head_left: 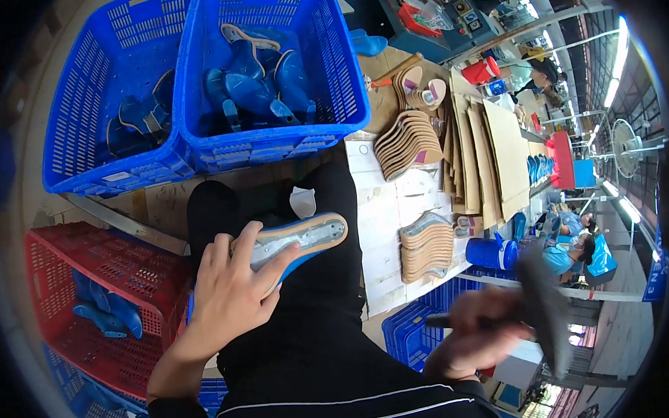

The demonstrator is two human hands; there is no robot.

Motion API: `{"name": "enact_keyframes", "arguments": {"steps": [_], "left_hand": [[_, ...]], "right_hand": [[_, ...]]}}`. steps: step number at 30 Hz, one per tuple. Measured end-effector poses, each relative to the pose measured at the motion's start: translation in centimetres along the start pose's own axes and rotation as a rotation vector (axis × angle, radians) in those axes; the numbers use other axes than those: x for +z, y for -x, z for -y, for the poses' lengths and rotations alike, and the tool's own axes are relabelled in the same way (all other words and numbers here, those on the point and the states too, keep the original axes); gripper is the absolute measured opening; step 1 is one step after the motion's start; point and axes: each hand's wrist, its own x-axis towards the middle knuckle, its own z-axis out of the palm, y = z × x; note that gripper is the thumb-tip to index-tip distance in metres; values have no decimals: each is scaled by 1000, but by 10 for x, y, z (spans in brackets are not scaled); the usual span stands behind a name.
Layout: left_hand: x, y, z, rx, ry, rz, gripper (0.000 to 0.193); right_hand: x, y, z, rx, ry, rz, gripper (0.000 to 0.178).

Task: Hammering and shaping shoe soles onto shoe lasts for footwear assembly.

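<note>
A blue shoe last [307, 260] with a tan-edged insole on its upturned sole lies across my black-trousered lap. My left hand [231, 305] is closed around its left part, the fingers over the grey middle of the insole. Off to the right, my right hand [486, 325] is raised and blurred by motion, wrapped round the dark handle of a hammer [546, 312]. The hammer's head is smeared too. A small whitish scrap [302, 201] rests on my lap just beyond the last.
Two blue crates [273, 142] with blue lasts stand ahead. A red crate [103, 243] with more lasts is at my left. On the white-covered table [383, 222] at right are stacked insoles [410, 146], another insole stack [426, 251], cardboard sheets [487, 159] and a blue jug [491, 254]. People sit beyond.
</note>
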Motion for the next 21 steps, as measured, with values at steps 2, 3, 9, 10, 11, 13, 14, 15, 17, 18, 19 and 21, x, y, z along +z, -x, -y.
{"name": "enact_keyframes", "arguments": {"steps": [2,3,9,10,11,13,14,15,17,18,19,21], "left_hand": [[5,-4,-1,9,-8,-8,78],[6,-2,-1,-6,-6,-8,78],[0,-6,-1,-24,-9,29,74],[-1,-5,1,-22,5,11,77],[0,-5,1,-29,10,-13,80],[2,-5,0,-42,6,-12,81],[0,-4,-1,-38,13,-1,82],[-1,-3,-2,-25,3,6,82],[-2,-4,-2,-13,-31,-5,86],[-3,-6,-5,3,-45,4,86],[-4,-7,-8,-60,-24,-21,91],[-3,-3,-9,-108,-24,-37,97]], "right_hand": [[38,-19,18,-464,26,-109,53],[37,-22,19,-527,39,-38,52],[29,31,-119,450,683,597,19],[12,59,-136,266,688,545,21],[23,46,-126,150,660,578,30],[7,51,-119,633,617,585,42],[-4,62,-128,643,555,536,43],[-13,69,-138,652,493,485,46],[-16,64,-140,672,507,324,50],[-23,57,-150,647,539,241,49],[-30,52,-161,628,572,151,48],[-37,24,-168,403,879,196,40]]}}
